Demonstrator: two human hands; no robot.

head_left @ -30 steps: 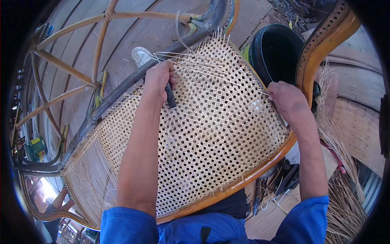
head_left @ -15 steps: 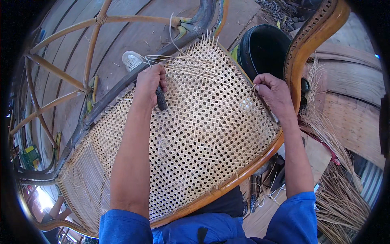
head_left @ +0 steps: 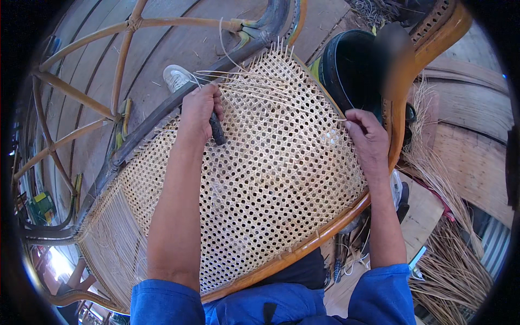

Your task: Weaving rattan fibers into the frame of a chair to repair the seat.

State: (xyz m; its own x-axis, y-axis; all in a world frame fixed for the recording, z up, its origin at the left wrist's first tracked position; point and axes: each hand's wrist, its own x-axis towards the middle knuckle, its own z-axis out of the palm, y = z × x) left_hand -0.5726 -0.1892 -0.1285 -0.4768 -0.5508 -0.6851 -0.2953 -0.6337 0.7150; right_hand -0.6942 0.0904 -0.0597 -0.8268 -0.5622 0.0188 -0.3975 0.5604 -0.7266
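Note:
A woven cane panel with rows of small holes stretches across a curved wooden chair frame in front of me. My left hand is closed around a tool with a dark, rough handle, over the panel's upper left part. Several loose cane strands run rightward from near that hand across the weave. At the panel's right edge, my right hand pinches the end of a thin cane strand between thumb and fingers. The strand's other end is lost in the weave.
A dark bucket stands beyond the right edge. Bundles of loose cane strands lie on the floor at right. A pole framework rises at left, with a white shoe on the floor near it.
My right hand has shifted slightly down, still pinching the strand at the edge. A blurred dark shape now shows beside the bucket. My left hand has barely moved.

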